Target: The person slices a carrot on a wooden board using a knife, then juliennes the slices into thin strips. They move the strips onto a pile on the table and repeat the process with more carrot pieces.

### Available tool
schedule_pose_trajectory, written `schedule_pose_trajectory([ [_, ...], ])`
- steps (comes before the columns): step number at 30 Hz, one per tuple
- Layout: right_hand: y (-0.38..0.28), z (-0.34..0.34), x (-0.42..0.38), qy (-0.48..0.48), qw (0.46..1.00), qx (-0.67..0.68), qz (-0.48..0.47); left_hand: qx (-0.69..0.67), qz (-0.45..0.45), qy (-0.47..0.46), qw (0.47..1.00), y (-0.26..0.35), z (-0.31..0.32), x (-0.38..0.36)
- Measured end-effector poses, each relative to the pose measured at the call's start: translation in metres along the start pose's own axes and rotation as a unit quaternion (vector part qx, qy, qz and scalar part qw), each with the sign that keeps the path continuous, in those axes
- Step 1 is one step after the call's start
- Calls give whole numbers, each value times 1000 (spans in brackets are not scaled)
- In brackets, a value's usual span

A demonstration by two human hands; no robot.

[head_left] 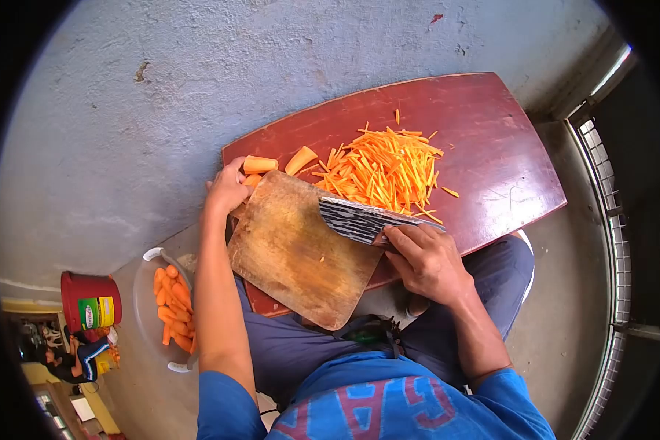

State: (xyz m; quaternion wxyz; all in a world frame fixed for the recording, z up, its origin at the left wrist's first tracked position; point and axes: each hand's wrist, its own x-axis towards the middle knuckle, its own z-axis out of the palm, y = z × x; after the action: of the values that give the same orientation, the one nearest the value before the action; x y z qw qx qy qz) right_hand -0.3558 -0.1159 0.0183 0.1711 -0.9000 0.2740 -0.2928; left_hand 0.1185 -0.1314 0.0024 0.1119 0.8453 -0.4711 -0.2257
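My left hand (229, 191) is at the table's left end, its fingers closed around the end of a peeled carrot piece (261, 164). Another carrot chunk (300, 160) lies just to the right, and part of one more shows below the held piece. In my right hand (429, 265) is a kitchen knife (363, 220) with a broad, dark-and-light patterned blade; its handle is mostly hidden by my fingers. The blade lies between the wooden cutting board (301, 249) and a heap of carrot sticks (389, 170). Nothing but a small scrap shows on the board.
The red table (491, 139) stands against a blue wall (161, 110). On the floor at left are a clear tub (145, 308) of whole carrots (174, 304) and a red bucket (72, 301). A person (81, 356) sits farther off. A metal grille (614, 220) runs along the right.
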Motion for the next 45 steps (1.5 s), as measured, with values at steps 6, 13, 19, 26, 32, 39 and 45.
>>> schedule_pose_trajectory([
  [6, 2, 0, 0, -8, 1000, 2, -3, -79, 7, 57, 995, -19, 8, 11],
  [13, 2, 2, 0, -3, 1000, 11, -2, -316, 72, 85, 942, -25, -12, -16],
  [19, -12, -2, 3, 4, 998, 56, 26, -570, 99, 149, 802, 35, 37, -137],
  [26, -54, -20, 5, -100, 957, 220, 162, -175, 172, 189, 951, 57, 106, -237],
  [32, -83, -14, -19, -150, 907, 313, 239, -163, 269, 96, 945, 38, 99, -240],
  [39, -122, -21, -17, -217, 934, 206, 197, -101, 275, 153, 944, 52, 119, -249],
  [45, -131, -35, -18, -241, 957, 93, 134, -52, 310, 164, 935, 51, 122, -249],
])
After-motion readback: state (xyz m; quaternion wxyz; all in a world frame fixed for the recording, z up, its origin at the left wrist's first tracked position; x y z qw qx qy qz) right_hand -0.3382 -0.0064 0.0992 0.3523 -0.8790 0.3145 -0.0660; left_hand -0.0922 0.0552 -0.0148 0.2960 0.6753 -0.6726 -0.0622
